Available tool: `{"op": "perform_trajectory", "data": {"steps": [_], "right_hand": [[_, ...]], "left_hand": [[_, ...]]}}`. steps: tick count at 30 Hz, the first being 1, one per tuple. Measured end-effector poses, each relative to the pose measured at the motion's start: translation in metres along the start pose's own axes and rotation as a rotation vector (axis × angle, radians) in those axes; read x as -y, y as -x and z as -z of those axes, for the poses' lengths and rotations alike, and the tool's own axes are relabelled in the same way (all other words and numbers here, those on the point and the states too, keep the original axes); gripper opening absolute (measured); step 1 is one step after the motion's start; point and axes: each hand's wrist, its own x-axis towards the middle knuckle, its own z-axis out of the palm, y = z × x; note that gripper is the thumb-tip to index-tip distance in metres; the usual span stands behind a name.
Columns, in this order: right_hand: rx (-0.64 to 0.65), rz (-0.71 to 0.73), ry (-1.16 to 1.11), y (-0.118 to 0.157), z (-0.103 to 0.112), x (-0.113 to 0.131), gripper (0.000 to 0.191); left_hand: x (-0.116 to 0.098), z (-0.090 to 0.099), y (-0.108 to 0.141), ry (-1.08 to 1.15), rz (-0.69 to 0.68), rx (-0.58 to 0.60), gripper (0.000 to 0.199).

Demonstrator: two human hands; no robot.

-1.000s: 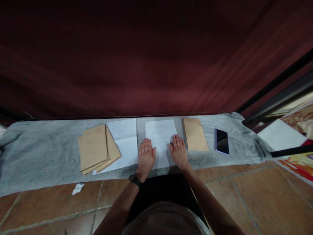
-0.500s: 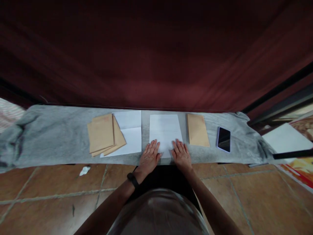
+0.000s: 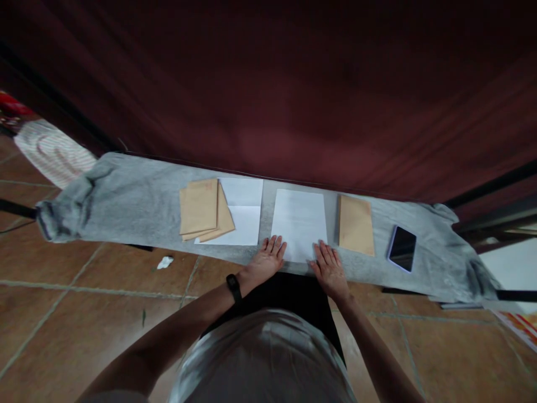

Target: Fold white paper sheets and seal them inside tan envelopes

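A white sheet of paper [image 3: 298, 221] lies flat on the grey cloth in front of me. My left hand [image 3: 268, 257] rests at its lower left corner, fingers stretched out, with a dark band on the wrist. At the lower right corner lies my right hand [image 3: 329, 266], its fingers spread and touching the sheet's edge. To the left, several brown envelopes [image 3: 200, 207] overlap on top of a second white sheet [image 3: 247, 224] with a crease across it. Just right of the front sheet is a stack of brown envelopes [image 3: 356, 225].
A phone [image 3: 403, 248] with a pale purple case lies at the right. The grey cloth [image 3: 138, 201] covers the narrow bench, and a dark red curtain [image 3: 268, 101] hangs behind it. A crumpled white scrap [image 3: 165, 262] is on the tiled floor.
My view has turned and tilted, so the bench appears slanted and shifted to the right. Both hands stay at the sheet's lower corners; the papers and envelopes keep their places.
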Motion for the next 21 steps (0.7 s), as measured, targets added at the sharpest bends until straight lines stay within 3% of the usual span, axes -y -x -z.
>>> {"op": "perform_trajectory", "data": {"steps": [5,13,21], "right_hand": [[0.008,0.008,-0.019,0.002,0.001,-0.001,0.06],[0.01,-0.012,-0.004,0.001,0.0,0.002,0.059],[0.024,-0.094,0.003,-0.006,0.008,0.016,0.055]], "left_hand": [[0.001,0.006,0.001,0.107,0.015,0.048,0.064],[-0.005,0.017,-0.001,0.13,0.061,0.1,0.067],[0.004,0.001,0.003,-0.009,-0.068,-0.023,0.056]]}}
